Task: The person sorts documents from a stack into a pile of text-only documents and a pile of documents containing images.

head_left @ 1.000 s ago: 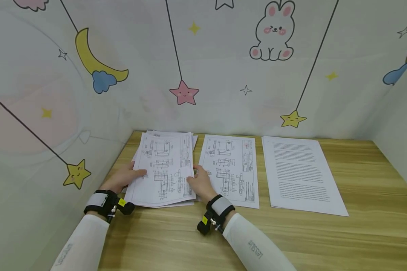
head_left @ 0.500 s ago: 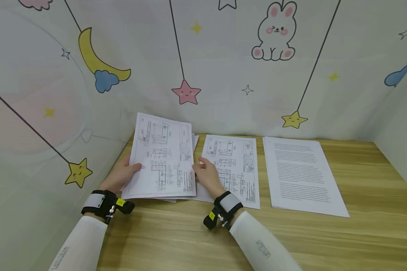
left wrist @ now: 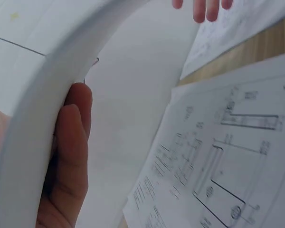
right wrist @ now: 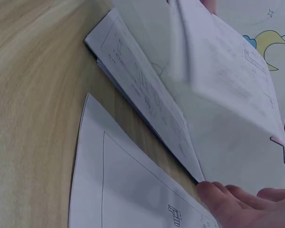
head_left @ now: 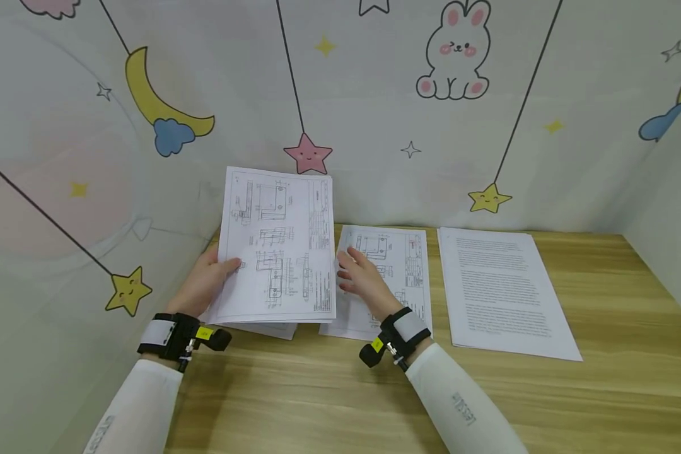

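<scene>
My left hand (head_left: 198,284) grips a thin bundle of drawing sheets (head_left: 278,246) by its left edge, thumb on the front. In the left wrist view its fingers (left wrist: 71,147) curl behind the paper. The bundle is raised and tilted towards me, above a remaining paper pile (head_left: 272,330) on the table. My right hand (head_left: 366,280) hovers just off the bundle's right edge with loosely bent fingers and nothing in them, over a second drawing pile (head_left: 414,271). The right wrist view shows the raised sheets (right wrist: 228,71), slightly fanned and blurred, apart from the right fingers (right wrist: 218,197).
A pile of printed text pages (head_left: 499,290) lies to the right on the wooden table (head_left: 295,391). A patterned fabric wall (head_left: 369,113) stands along the table's back, and another panel (head_left: 45,353) closes the left side.
My left hand has raised the drawing sheets off the pile and tilted them up. My right hand has let go of their right edge and moved right and slightly away from me.
</scene>
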Action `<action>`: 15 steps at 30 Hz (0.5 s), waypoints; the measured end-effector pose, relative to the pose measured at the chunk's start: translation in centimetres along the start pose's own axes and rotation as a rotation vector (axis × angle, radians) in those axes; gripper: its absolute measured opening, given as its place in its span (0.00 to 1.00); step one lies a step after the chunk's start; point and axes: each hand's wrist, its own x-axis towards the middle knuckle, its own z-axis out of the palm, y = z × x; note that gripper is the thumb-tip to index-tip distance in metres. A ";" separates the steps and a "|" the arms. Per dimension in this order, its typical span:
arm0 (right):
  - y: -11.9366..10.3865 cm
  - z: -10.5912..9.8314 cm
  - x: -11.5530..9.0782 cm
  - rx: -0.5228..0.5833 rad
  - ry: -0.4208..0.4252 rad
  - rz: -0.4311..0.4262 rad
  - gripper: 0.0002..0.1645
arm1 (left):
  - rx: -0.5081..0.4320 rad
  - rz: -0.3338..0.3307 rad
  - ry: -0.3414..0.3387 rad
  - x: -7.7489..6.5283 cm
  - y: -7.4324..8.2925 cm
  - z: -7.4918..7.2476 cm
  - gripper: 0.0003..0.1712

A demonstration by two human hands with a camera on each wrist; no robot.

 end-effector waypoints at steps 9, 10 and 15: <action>-1.3 -0.6 -0.8 0.174 -0.089 -0.044 0.33 | -0.047 0.034 -0.057 0.5 2.3 2.6 0.32; -1.5 -0.9 -0.9 0.166 -0.066 -0.048 0.31 | -0.050 0.034 -0.067 0.7 2.4 3.1 0.32; -1.4 -2.6 -1.6 0.092 0.073 -0.049 0.26 | -0.066 0.050 -0.110 1.5 2.5 6.0 0.31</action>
